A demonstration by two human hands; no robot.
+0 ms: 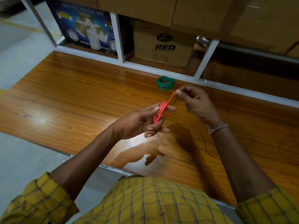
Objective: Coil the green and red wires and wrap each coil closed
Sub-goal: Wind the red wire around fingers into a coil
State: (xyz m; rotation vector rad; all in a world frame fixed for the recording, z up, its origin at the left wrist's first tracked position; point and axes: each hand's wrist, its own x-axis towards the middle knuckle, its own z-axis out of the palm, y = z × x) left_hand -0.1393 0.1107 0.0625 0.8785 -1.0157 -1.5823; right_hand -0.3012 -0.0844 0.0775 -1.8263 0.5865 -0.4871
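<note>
The wire coil (165, 83) lies on the table (72, 97) at twelve o'clock, near the shelf frame (120, 38) behind it. Both hands hang above the table's middle, left hand (142, 120) at nine o'clock of the right hand (192, 101), a wire bundle (160, 113) between them. Boxes (163, 47) stand in the shelf.

Left hand (142, 120) fingers extended, right hand (194, 102) pinching grip, both raised
</note>
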